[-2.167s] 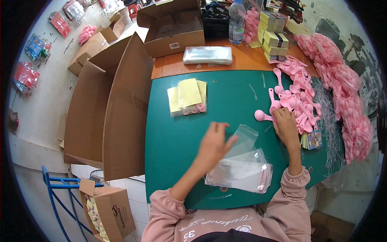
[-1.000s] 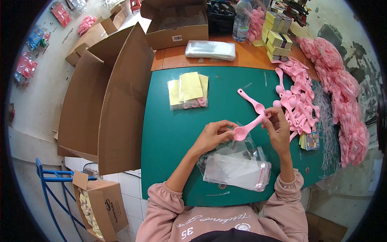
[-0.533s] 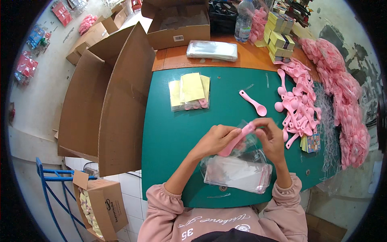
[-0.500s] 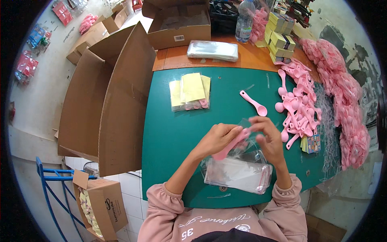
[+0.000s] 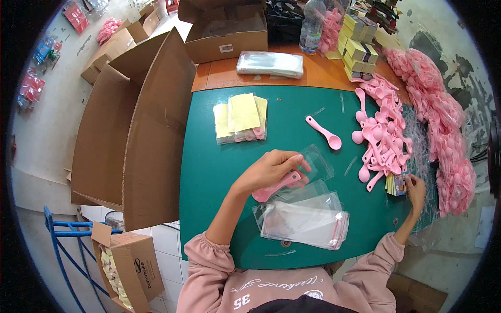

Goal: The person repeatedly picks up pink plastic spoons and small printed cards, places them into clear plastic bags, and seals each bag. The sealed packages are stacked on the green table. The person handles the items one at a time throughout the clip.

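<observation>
My left hand (image 5: 274, 168) holds a clear plastic bag (image 5: 315, 163) with a pink spoon (image 5: 276, 187) partly in it, above the green table (image 5: 209, 172). Off at the table's right edge, my right hand (image 5: 416, 188) touches a small stack of printed cards (image 5: 396, 183). Below my left hand lies a pile of empty clear bags (image 5: 302, 221). One loose pink spoon (image 5: 324, 132) lies alone on the table. A heap of pink spoons (image 5: 381, 135) spreads along the right side.
Filled bags with yellow cards (image 5: 241, 117) lie at the table's far left. A large open cardboard box (image 5: 130, 125) stands left of the table. Behind are another box (image 5: 227, 28), a packet of clear bags (image 5: 270, 63), a water bottle (image 5: 311, 26) and bagged pink items (image 5: 443, 120).
My right hand picked a pink spoon from the heap and brought it to the bag, then let go and moved right to the card stack. My left hand keeps the bag and spoon.
</observation>
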`<state>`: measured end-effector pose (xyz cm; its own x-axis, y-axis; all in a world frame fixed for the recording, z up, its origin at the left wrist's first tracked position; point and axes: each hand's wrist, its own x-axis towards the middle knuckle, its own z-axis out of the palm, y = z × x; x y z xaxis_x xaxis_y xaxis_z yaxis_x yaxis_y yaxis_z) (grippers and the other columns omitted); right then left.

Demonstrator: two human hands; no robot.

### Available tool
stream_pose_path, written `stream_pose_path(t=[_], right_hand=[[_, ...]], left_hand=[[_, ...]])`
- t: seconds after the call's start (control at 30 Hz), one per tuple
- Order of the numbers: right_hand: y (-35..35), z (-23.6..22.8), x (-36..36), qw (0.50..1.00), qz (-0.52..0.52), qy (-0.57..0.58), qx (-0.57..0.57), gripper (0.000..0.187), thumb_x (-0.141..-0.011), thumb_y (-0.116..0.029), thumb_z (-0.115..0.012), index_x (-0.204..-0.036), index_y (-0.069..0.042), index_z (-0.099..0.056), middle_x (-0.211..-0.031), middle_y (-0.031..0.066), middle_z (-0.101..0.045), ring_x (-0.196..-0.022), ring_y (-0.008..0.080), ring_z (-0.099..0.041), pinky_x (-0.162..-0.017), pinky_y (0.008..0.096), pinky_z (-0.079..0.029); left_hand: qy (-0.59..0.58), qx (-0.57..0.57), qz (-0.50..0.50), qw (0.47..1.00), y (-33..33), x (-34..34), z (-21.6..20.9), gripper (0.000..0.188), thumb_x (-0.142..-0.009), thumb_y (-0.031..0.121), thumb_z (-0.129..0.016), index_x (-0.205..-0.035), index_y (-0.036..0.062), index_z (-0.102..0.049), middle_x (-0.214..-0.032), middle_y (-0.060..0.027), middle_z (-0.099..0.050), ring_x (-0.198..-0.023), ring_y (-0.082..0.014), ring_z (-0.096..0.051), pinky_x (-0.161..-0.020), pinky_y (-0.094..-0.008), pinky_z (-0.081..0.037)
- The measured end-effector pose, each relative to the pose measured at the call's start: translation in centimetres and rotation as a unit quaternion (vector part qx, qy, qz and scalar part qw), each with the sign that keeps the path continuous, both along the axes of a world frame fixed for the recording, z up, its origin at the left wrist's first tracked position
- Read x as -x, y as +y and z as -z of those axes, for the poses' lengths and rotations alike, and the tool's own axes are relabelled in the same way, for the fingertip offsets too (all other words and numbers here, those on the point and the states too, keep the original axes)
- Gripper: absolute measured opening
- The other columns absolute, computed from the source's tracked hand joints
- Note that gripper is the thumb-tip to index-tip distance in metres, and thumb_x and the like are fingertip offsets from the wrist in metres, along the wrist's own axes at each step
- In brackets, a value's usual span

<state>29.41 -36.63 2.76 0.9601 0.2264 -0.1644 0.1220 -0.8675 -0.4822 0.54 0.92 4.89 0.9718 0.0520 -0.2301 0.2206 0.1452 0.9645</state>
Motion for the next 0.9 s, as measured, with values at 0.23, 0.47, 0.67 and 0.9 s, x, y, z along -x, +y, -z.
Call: stream_pose_path(t=[0.23,0.47,0.67,0.9], right_hand=[[0.8,0.1,1.9,0.938,-0.011,-0.344,0.032,0.025,-0.077,-0.019,-0.062,-0.091,0.002,-0.062,-0.082,0.0143,-0.06,-0.075,0.0289,-0.058,-0.071,0.036,-0.044],[5.4,-5.8,6.8,0.966,-0.035,-0.199,-0.161,0.016,-0.081,-0.012,-0.06,-0.09,0.0,-0.055,-0.081,0.0061,-0.057,-0.067,0.014,-0.055,-0.062,0.0294,-0.046],[16.9,-6.0,14.7,0.896,-0.182,-0.126,-0.385,0.007,-0.085,-0.005,-0.056,-0.089,-0.003,-0.051,-0.076,0.0022,-0.056,-0.054,0.0046,-0.05,-0.039,0.0175,-0.041],[18.2,-5.2,15.9,0.836,-0.222,0.031,-0.501,0.008,-0.084,-0.003,-0.056,-0.089,-0.001,-0.05,-0.071,0.0035,-0.057,-0.052,0.0044,-0.05,-0.039,0.0181,-0.04]], left_hand=[[-0.001,-0.027,0.01,1.0,0.0,0.4,-0.5,0.04,-0.095,0.029,-0.037,-0.095,-0.004,-0.059,-0.084,-0.0121,-0.064,-0.079,-0.0147,-0.062,-0.069,-0.0242,-0.05],[-0.008,-0.066,0.034,0.997,-0.5,-0.2,-0.5,0.037,-0.095,0.028,-0.038,-0.098,-0.0021,-0.06,-0.082,-0.011,-0.065,-0.077,-0.0122,-0.06,-0.07,-0.0245,-0.049],[-0.012,-0.068,0.046,0.997,-0.7,0.2,-0.5,0.036,-0.095,0.027,-0.039,-0.099,-0.001,-0.061,-0.081,-0.0093,-0.066,-0.073,-0.0098,-0.059,-0.069,-0.0234,-0.047],[-0.026,-0.099,0.029,0.994,-0.7,-0.1,-0.8,0.036,-0.094,0.03,-0.041,-0.099,-0.0002,-0.061,-0.079,-0.0068,-0.066,-0.069,-0.0081,-0.055,-0.065,-0.0241,-0.046]])
